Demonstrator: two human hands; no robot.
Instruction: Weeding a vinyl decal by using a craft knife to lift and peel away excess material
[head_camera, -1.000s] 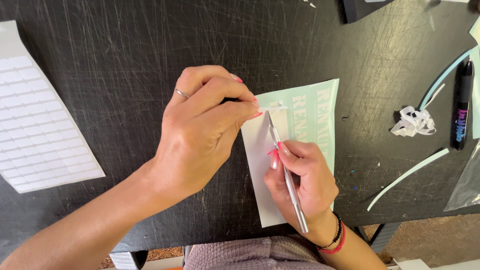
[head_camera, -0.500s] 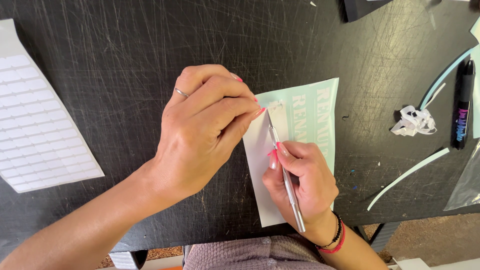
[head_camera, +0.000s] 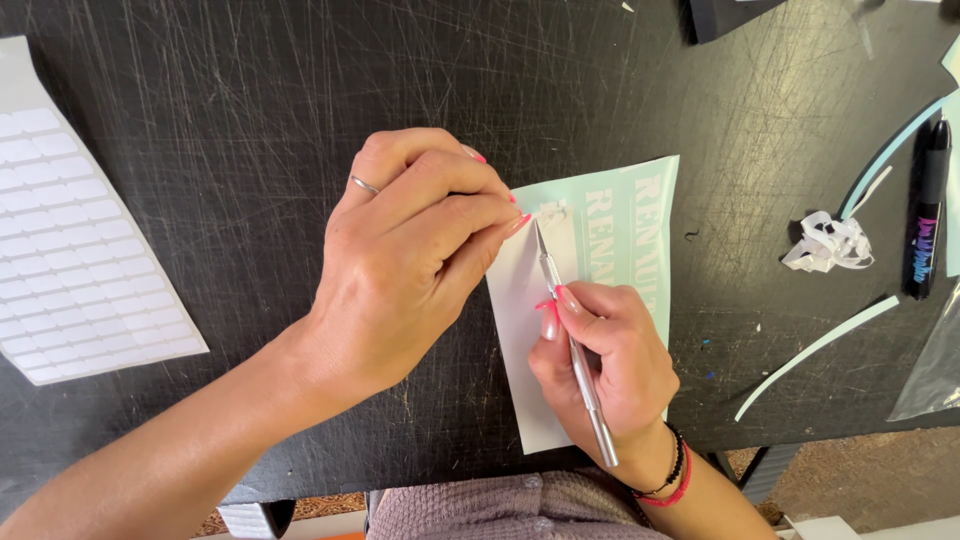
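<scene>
Mint sheet: pale green vinyl sheet with white lettering lies on the black scratched counter, white backing exposed on its left part, directly under both hands.
Change: very little since a second ago; left hand sits in the same spot, fingertips a touch closer to the tool tip; right hand edged slightly up-left with the tool.
Meaning: looks like fine picking work at one spot on the sheet's upper left, continuing, not finished.
Left grip: narrow pinch, thumb and forefinger closed at the sheet's top-left edge; seems to hold a small bit of vinyl or the sheet edge, cannot tell which.
Right grip: closed pen-style on the silver weeding tool, tip pointing up toward the left fingertips, touching or just over the sheet.
Tool tip: at the boundary of white backing and green vinyl.
Nearby: white label sheet far left; crumpled vinyl scraps and black marker to the right, well apart; thin mint strip lower right.
</scene>
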